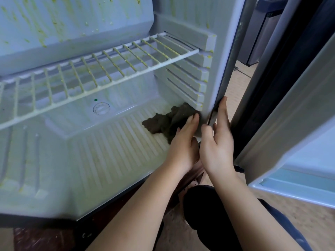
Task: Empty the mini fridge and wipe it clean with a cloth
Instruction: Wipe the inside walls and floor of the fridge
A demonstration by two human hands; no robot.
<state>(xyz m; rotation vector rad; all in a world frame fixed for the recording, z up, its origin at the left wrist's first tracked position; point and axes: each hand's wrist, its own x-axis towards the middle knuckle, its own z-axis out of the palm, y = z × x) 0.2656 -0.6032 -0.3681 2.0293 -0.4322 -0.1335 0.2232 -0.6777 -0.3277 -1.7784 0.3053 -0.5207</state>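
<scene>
My left hand (184,142) presses flat on the dark crumpled cloth (159,122), in the white mini fridge's (108,156) front-right corner; right hand (217,144) straight-fingered on its edge.

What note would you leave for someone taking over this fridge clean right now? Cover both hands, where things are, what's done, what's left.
Left hand presses the dark cloth flat into the right corner of the mini fridge floor.
Right hand rests on the front edge of the right wall, holding nothing.
Done: no contents in view.
Left: yellow-green smears on the back wall, wire shelf and floor.
</scene>
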